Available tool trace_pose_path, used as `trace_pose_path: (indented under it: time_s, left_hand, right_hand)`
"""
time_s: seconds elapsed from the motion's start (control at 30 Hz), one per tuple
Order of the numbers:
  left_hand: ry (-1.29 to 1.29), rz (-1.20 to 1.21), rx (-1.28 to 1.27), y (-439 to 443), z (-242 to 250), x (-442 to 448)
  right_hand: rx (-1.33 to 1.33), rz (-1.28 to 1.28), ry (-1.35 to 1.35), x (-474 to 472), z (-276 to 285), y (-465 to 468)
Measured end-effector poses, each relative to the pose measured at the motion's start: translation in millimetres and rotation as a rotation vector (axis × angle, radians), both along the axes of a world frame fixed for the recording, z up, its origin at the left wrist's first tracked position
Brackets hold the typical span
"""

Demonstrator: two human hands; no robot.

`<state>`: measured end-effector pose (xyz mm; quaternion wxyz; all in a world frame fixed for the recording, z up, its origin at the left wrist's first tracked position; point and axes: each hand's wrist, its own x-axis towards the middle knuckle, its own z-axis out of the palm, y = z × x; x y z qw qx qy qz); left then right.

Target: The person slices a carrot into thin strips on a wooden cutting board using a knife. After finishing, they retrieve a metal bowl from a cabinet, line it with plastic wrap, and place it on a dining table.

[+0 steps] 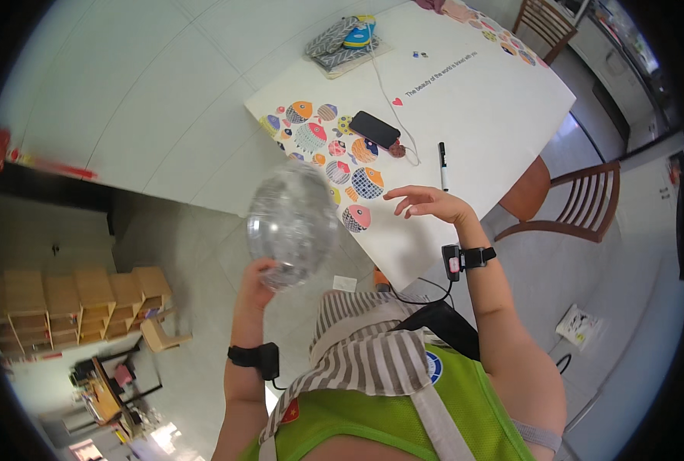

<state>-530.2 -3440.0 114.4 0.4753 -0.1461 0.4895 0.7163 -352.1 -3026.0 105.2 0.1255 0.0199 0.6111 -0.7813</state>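
My left hand (258, 283) grips the near edge of a shiny, silvery round bowl or basin (291, 222). The bowl is tilted up and blurred, so whether it is metal or clear plastic cannot be told. It is held off the left side of the white table (480, 121), partly in front of its edge. Over the table's near part, my right hand (428, 204) hovers with nothing in it and its fingers apart. Close by that hand lies a black-and-white marker pen (444, 166). Beyond it, a dark phone (374, 129) rests on the printed fish pattern (367, 183).
A small blue-and-yellow iron (360, 33) stands on folded grey patterned cloth (333, 43) at the table's far left corner. Its white cord (383, 86) runs towards the phone. One wooden chair (584, 201) is at the right; wooden shelves (77, 305) are at far left.
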Motion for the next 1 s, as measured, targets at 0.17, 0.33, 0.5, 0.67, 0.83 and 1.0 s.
trace_pose_path:
  time_s: [0.17, 0.33, 0.5, 0.67, 0.83, 1.0]
  left_hand:
    - [0.097, 0.137, -0.088, -1, -12, -133]
    - [0.165, 0.060, 0.064, 78, -36, -254]
    - [0.039, -0.308, -0.068, 162, -69, -323]
    - [0.107, -0.535, -0.170, 219, -83, -346]
    - [0.291, -0.724, -0.310, 241, -81, -349]
    - [0.440, -0.916, -0.385, 249, -73, -368]
  right_hand:
    - [0.074, -0.177, -0.060, -2, 0, -10]
    - [0.184, -0.488, -0.219, 11, 0, -49]
    - [0.166, -0.721, -0.412, 14, 22, -121]
    - [0.283, -0.908, -0.527, -38, 15, -119]
    - [0.942, -1.068, -0.512, -148, -52, -34]
    - [1.458, -0.649, -0.572, -213, -102, 13]
